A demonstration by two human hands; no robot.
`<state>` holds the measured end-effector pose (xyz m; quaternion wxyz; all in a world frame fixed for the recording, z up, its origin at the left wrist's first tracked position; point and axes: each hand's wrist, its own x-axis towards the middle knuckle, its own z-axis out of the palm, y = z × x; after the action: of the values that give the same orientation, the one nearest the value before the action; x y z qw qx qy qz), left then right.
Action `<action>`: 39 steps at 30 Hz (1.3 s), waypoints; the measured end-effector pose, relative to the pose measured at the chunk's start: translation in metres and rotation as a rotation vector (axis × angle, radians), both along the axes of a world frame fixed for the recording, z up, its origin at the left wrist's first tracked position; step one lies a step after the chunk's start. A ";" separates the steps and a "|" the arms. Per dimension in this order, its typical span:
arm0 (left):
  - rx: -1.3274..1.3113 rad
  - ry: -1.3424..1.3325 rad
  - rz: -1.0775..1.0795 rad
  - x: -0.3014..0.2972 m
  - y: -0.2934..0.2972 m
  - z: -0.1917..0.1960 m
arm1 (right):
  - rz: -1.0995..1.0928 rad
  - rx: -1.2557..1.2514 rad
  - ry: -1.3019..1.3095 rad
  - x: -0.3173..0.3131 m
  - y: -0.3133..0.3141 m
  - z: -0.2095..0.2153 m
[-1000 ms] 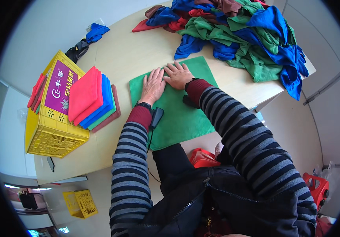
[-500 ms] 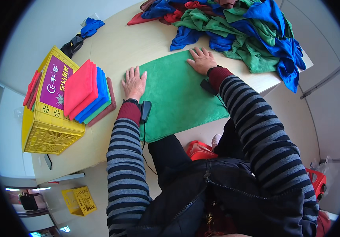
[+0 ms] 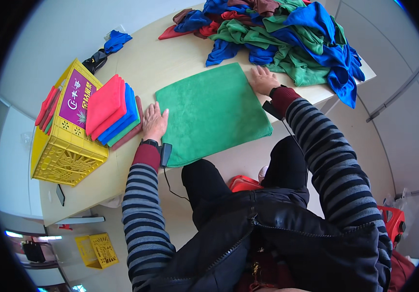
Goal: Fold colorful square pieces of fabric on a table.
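Note:
A green cloth lies flat in front of me, its near edge reaching the table's front edge. Beside its left edge rests my left hand, fingers stretched out and nothing held. My right hand is spread on the table just off the cloth's upper right edge, also holding nothing. To the left of my left hand, folded cloths in red, blue, green and brown lean in a stack against a yellow crate. Both wrists carry a dark strap with a small black device.
A loose heap of blue, green, red and brown cloths covers the far right of the table. The yellow crate stands at the left with more folded cloths behind it. Another yellow crate sits on the floor.
Both hands have moved outward off the green cloth, the left to the left and downward, the right to the right. The cloth's upper corners now show.

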<state>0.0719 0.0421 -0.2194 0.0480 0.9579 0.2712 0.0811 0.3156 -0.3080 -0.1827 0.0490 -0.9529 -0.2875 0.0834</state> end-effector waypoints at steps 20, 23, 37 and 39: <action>0.107 -0.072 -0.113 -0.091 -0.109 -0.005 | 0.201 0.270 -0.398 -0.136 -0.019 -0.040; 0.111 -0.067 -0.081 -0.104 -0.103 -0.007 | 0.151 0.256 -0.393 -0.129 -0.037 -0.041; -0.074 -0.425 -0.181 -0.178 -0.113 0.002 | 0.316 0.483 -0.321 -0.155 -0.108 -0.020; -0.005 -0.377 -0.259 -0.181 -0.132 0.014 | 0.405 0.460 -0.315 -0.164 -0.108 -0.015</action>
<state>-0.1089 -0.0904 -0.2052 0.1102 0.9525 0.1323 0.2510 0.1518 -0.4162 -0.1981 0.2001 -0.8414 -0.4864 -0.1240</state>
